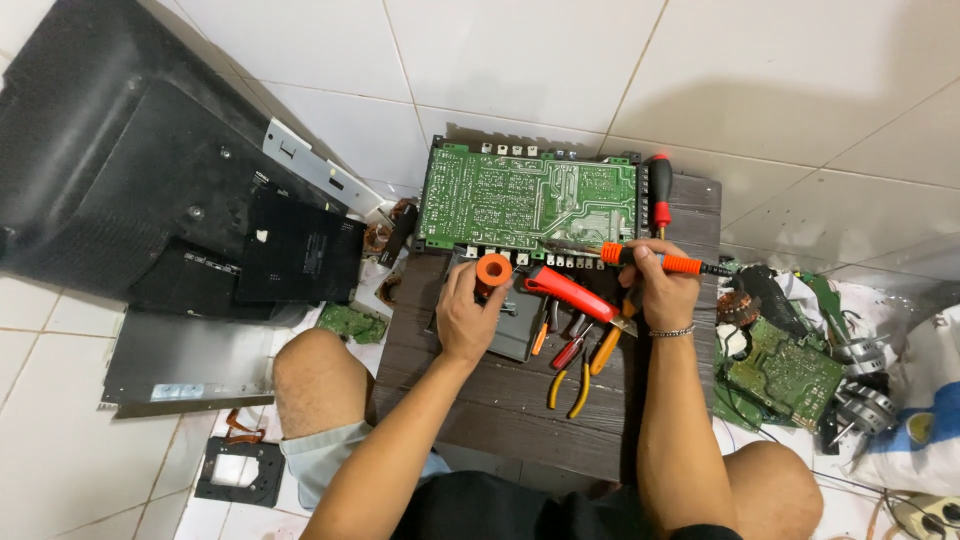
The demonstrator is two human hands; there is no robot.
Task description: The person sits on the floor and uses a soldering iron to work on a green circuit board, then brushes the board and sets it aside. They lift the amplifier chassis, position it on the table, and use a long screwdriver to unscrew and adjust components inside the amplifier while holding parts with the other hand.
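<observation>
A green circuit board lies solder side up at the far end of a small dark wooden table. My right hand grips an orange-handled soldering iron, its tip pointing left over the board's near edge. My left hand holds an orange spool just below the board. Between my hands lie a red utility knife and a grey box.
Pliers and cutters with yellow and red handles lie on the table. A red-handled screwdriver rests by the board's right edge. A black television back cover lies on the tiled floor to the left. More boards and parts pile up on the right.
</observation>
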